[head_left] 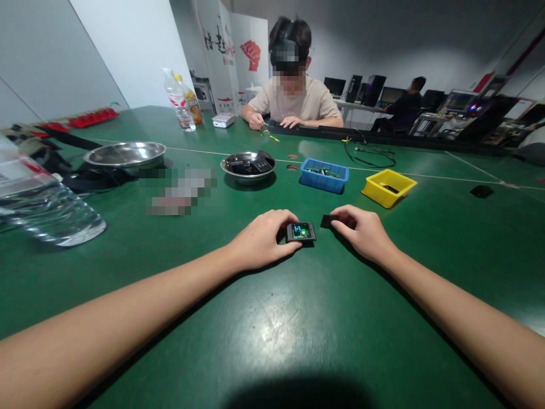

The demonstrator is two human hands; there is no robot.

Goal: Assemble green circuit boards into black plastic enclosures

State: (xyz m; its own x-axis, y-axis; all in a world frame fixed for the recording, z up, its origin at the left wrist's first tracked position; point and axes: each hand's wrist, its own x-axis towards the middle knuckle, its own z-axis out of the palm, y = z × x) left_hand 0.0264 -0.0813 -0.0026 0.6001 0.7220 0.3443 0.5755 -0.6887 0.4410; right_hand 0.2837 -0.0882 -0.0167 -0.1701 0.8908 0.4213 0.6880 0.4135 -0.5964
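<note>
Near the middle of the green table (272,295), my left hand (268,238) grips a small black case (301,232) between thumb and fingers. The case is open at the top and shows a green circuit board with blue parts inside. Just right of it, apart from the case, my right hand (361,230) pinches a flat black piece (327,221). Beyond my hands stand a blue bin (324,180) of green boards and a yellow bin (385,196) with a dark item inside.
A metal bowl (248,175) holds black parts; a larger metal dish (128,156) stands further left. Water bottles (51,199) are at the left. Across the table sits a person (293,102) with hands on the far side. Black cables (370,154) lie at the back right.
</note>
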